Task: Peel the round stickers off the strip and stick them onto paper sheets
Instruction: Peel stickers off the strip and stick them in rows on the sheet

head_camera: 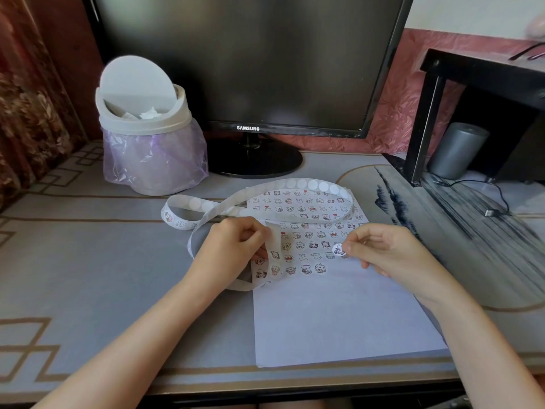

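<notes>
A long white sticker strip (298, 184) loops across the desk behind my hands, with round blank spots and a few cartoon stickers on it. My left hand (233, 246) pinches a length of the strip at the left edge of a white paper sheet (339, 314). Several rows of small cartoon stickers cover the sheet's upper half. My right hand (383, 252) pinches one round sticker (338, 249) at its fingertips, just over the right end of a sticker row. Whether that sticker touches the paper is not visible.
A small white swing-lid bin (147, 128) with a purple bag stands at the back left. A black monitor (250, 69) fills the back centre. A black shelf (472, 98), a grey cylinder (457, 149) and a cable (498, 202) are at the right.
</notes>
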